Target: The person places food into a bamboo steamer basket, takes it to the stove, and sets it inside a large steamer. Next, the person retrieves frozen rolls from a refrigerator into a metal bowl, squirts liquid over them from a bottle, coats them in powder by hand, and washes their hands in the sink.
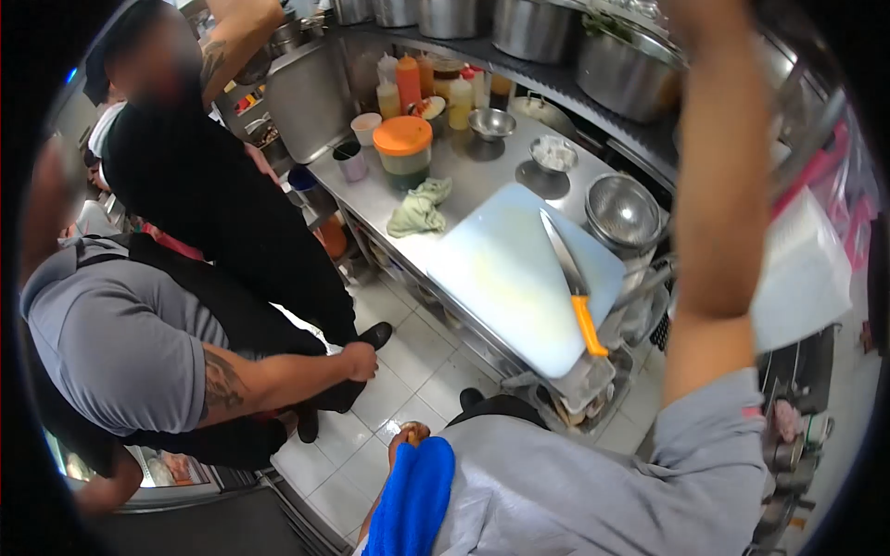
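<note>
My right arm is raised, and my right hand is blurred and cut off by the top edge, close to the steel pots on the shelf; its fingers do not show. Low beside my body, my left hand is partly hidden by a blue towel. Its fingers look curled around something small and brownish that I cannot make out. In front of me a white cutting board lies on the steel counter. A knife with an orange handle rests on it, touched by neither hand.
Behind the board stand an orange-lidded container, squeeze bottles, a bowl of white stuff and a colander. A green cloth lies on the counter. Two people stand close on the left.
</note>
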### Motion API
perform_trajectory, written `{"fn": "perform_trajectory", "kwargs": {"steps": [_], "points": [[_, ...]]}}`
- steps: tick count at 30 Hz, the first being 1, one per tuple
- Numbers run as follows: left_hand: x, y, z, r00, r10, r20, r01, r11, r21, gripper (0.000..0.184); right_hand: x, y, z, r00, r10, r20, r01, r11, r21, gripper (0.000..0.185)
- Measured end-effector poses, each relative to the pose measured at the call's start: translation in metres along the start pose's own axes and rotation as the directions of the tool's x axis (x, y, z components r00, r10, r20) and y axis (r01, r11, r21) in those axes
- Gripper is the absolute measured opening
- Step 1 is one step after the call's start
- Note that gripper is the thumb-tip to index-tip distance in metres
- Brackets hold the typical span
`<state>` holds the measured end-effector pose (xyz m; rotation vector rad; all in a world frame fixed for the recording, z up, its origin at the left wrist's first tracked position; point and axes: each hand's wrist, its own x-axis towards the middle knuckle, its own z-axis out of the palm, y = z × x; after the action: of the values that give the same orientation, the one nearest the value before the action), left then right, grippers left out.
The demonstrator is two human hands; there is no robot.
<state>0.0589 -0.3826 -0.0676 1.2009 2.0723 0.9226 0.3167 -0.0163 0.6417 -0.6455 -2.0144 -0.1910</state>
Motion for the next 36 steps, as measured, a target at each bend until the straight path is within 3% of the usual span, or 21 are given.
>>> {"fn": "perform_trajectory", "kwargs": {"steps": [1,2,3,5,8,10,12,14,16,17,19,20,22,23,25,26,29,31,32,34,36], "points": [[0.008,0.018,0.013,1.000,0.007,0.017,-0.007,1.000,-0.002,0.033,-0.054,0.041,0.027,0.874,0.460,0.157,-0.324,0.792,-0.517,0.026],[0.005,0.013,0.007,0.982,0.165,0.088,-0.173,0.979,0.103,0.030,-0.093,-0.034,0.051,0.954,0.259,0.149,-0.285,0.938,0.199,0.027],[0.023,-0.032,0.029,0.952,0.015,0.305,-0.007,1.000,-0.025,0.029,-0.138,-0.012,0.086,0.982,0.173,0.070,-0.186,0.937,0.295,0.026],[0.012,0.083,-0.016,0.972,0.100,0.215,-0.129,0.983,0.129,0.028,-0.222,0.007,0.130,0.946,0.282,0.158,-0.308,0.934,0.178,0.032],[0.017,0.151,-0.047,0.973,0.150,0.172,-0.171,0.979,0.109,0.024,-0.324,0.039,0.186,0.895,0.421,0.150,-0.417,0.907,-0.059,0.029],[0.034,0.190,-0.059,0.922,0.356,0.152,-0.373,0.923,0.099,0.021,-0.371,0.059,0.210,0.862,0.484,0.152,-0.475,0.875,-0.095,0.029],[0.053,0.235,-0.072,0.890,0.441,0.116,-0.450,0.890,0.067,0.018,-0.406,0.079,0.225,0.845,0.471,0.253,-0.454,0.882,-0.124,0.027],[0.070,0.285,-0.084,0.860,0.507,0.057,-0.508,0.862,-0.005,0.017,-0.409,0.082,0.215,0.858,0.455,0.238,-0.460,0.887,-0.035,0.027],[0.093,0.325,-0.086,0.837,0.546,0.028,-0.544,0.836,-0.073,0.017,-0.397,0.075,0.187,0.877,0.479,0.031,-0.479,0.878,-0.011,0.033],[0.103,0.339,-0.085,0.836,0.547,0.042,-0.543,0.837,-0.069,0.018,-0.404,0.071,0.173,0.869,0.493,0.034,-0.494,0.870,-0.001,0.033],[0.117,0.372,-0.084,0.831,0.552,0.071,-0.551,0.834,-0.032,0.020,-0.426,0.070,0.137,0.810,0.582,0.076,-0.537,0.787,-0.305,0.047],[0.121,0.389,-0.080,0.827,0.555,0.085,-0.558,0.830,0.004,0.021,-0.436,0.068,0.123,0.809,0.582,0.086,-0.537,0.790,-0.296,0.047],[0.136,0.405,-0.060,0.805,0.590,0.065,-0.589,0.807,-0.036,0.023,-0.453,0.069,0.106,0.550,0.788,0.277,-0.633,0.610,-0.477,0.054],[0.142,0.413,-0.050,0.771,0.635,0.052,-0.631,0.772,-0.081,0.025,-0.461,0.075,0.104,0.544,0.790,0.284,-0.642,0.610,-0.465,0.054],[0.147,0.432,-0.031,0.802,0.581,0.137,-0.585,0.811,-0.019,0.028,-0.478,0.086,0.100,0.331,0.851,0.407,-0.732,0.504,-0.458,0.051],[0.148,0.440,-0.021,0.810,0.555,0.189,-0.561,0.828,-0.024,0.027,-0.484,0.092,0.099,0.319,0.857,0.404,-0.739,0.492,-0.460,0.051],[0.158,0.445,0.015,0.800,0.533,0.273,-0.512,0.846,-0.151,0.027,-0.501,0.097,0.089,0.408,0.858,0.314,-0.769,0.508,-0.389,0.045],[0.158,0.447,0.034,0.794,0.523,0.310,-0.497,0.852,-0.164,0.027,-0.501,0.081,0.076,0.512,0.837,0.193,-0.831,0.540,-0.138,0.041],[0.158,0.446,0.041,0.790,0.512,0.338,-0.483,0.859,-0.170,0.026,-0.498,0.072,0.071,0.503,0.842,0.195,-0.835,0.532,-0.140,0.041],[0.161,0.439,0.052,0.762,0.574,0.300,-0.548,0.818,-0.175,0.027,-0.487,0.050,0.065,0.249,0.881,0.404,-0.926,0.094,0.365,0.036],[0.163,0.440,0.055,0.732,0.597,0.327,-0.628,0.778,-0.013,0.027,-0.471,0.041,0.069,0.242,0.863,0.444,-0.912,0.047,0.406,0.035]]}}
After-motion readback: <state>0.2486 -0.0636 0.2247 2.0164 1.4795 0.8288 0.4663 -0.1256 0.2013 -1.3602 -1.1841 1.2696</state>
